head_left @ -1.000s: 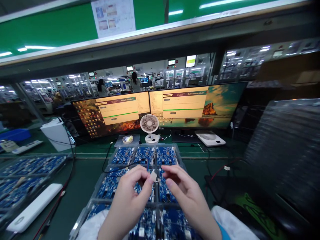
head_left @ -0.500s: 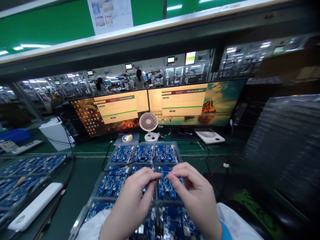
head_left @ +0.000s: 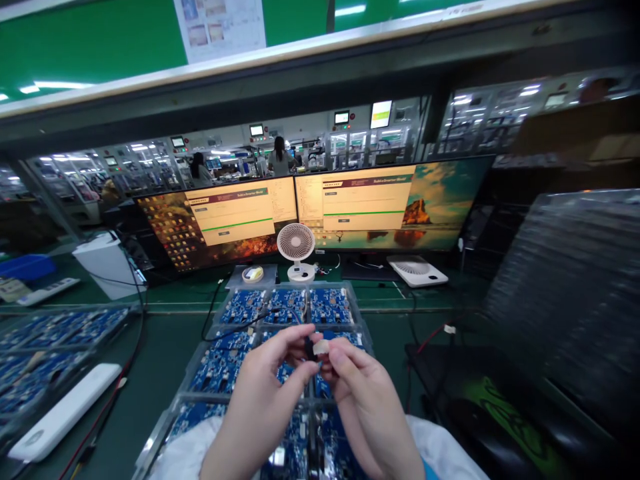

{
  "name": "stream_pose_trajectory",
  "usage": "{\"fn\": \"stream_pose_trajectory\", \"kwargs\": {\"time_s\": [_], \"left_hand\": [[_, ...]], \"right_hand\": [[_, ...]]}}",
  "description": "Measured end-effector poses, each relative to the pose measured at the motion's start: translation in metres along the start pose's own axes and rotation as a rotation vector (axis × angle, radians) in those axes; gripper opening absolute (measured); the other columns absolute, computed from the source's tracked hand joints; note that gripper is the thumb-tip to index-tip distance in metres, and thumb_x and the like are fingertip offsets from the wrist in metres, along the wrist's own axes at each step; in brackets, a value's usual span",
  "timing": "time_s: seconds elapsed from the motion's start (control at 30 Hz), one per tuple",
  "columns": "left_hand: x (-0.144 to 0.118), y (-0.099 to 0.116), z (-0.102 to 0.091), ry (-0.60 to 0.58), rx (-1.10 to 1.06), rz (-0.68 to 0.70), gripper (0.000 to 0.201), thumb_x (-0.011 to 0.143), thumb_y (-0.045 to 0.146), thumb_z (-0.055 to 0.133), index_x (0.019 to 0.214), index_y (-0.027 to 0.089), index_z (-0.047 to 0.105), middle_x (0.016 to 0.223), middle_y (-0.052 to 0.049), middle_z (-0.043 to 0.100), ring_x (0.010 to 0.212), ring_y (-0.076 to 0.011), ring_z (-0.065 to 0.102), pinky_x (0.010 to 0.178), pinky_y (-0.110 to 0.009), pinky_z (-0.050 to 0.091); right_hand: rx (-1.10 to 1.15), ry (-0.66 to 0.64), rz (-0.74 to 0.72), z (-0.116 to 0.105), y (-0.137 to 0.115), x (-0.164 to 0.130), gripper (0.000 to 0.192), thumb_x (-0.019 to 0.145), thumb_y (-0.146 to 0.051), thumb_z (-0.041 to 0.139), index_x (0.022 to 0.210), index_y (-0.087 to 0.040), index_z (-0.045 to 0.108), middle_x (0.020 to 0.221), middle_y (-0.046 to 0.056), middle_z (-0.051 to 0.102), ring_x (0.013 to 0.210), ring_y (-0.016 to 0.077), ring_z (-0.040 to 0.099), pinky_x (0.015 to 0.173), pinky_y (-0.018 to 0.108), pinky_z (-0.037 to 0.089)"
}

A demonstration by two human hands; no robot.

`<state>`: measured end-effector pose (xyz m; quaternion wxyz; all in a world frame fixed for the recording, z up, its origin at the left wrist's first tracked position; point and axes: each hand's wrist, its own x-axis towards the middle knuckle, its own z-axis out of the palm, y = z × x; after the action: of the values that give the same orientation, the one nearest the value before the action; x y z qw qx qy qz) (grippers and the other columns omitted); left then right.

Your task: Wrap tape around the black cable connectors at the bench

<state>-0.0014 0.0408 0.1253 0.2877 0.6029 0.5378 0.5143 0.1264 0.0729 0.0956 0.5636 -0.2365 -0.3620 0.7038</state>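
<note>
Over the tray of circuit boards, my left hand [head_left: 270, 380] pinches a small black piece [head_left: 310, 349], which looks like a cable end, between thumb and fingers. Right beside it, a small whitish piece [head_left: 321, 347], possibly tape, sits in the closed fingertips of my right hand [head_left: 365, 393]. The two pieces meet or nearly meet; I cannot tell if they are joined. Beneath both hands lies a clear divided tray [head_left: 165, 427] with several blue circuit boards [head_left: 223, 360] in its compartments. A thin black cable [head_left: 235, 338] crosses the tray behind my left hand.
Two monitors [head_left: 225, 213] stand at the back, with a small white fan [head_left: 296, 243] before them. On the left are a second tray of boards [head_left: 65, 333] and a white bar-shaped device [head_left: 65, 413]. A black mouse pad [head_left: 450, 373] and a wrapped stack [head_left: 565, 267] flank the right.
My hands have come together above the tray. My right hand has moved left and turned, and the black and whitish pieces now show between the fingertips.
</note>
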Motion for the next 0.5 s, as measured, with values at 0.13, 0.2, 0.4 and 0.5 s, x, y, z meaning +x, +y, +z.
{"fn": "stream_pose_trajectory", "kwargs": {"time_s": [0.13,0.2,0.4,0.5], "left_hand": [[-0.0003,0.0009,-0.0004,0.016,-0.018,-0.021,0.035,0.076,0.013,0.066,0.109,0.024,0.069,0.096,-0.003,0.076,0.082,-0.0173,0.070,0.075,-0.029,0.059],[-0.0011,0.0014,-0.0010,0.020,-0.022,-0.027,0.035,0.075,0.013,0.067,0.108,0.025,0.069,0.094,-0.002,0.076,0.082,-0.0172,0.070,0.074,-0.028,0.059],[-0.0019,0.0031,-0.0014,0.016,-0.069,-0.038,0.036,0.075,0.010,0.066,0.108,0.024,0.070,0.093,-0.002,0.076,0.080,-0.0171,0.070,0.072,-0.028,0.060],[-0.0015,0.0033,-0.0015,0.013,-0.079,-0.036,0.037,0.075,0.010,0.067,0.108,0.026,0.070,0.093,-0.001,0.076,0.081,-0.0162,0.069,0.073,-0.027,0.059]], "right_hand": [[-0.009,-0.044,-0.022,0.0031,-0.0009,-0.0040,0.017,0.074,-0.042,0.078,0.079,-0.026,0.079,0.083,0.003,0.065,0.084,0.0204,0.057,0.084,0.035,0.047],[-0.028,-0.043,-0.032,0.0038,-0.0018,-0.0055,0.018,0.074,-0.042,0.078,0.081,-0.026,0.080,0.083,0.003,0.064,0.083,0.0207,0.056,0.088,0.038,0.047],[-0.079,-0.029,-0.032,0.0037,-0.0041,-0.0063,0.023,0.074,-0.047,0.076,0.083,-0.026,0.080,0.084,0.005,0.065,0.084,0.0229,0.057,0.092,0.043,0.044],[-0.101,-0.030,-0.025,0.0037,-0.0051,-0.0058,0.024,0.073,-0.049,0.076,0.083,-0.027,0.080,0.085,0.005,0.066,0.087,0.0235,0.057,0.094,0.043,0.043]]}}
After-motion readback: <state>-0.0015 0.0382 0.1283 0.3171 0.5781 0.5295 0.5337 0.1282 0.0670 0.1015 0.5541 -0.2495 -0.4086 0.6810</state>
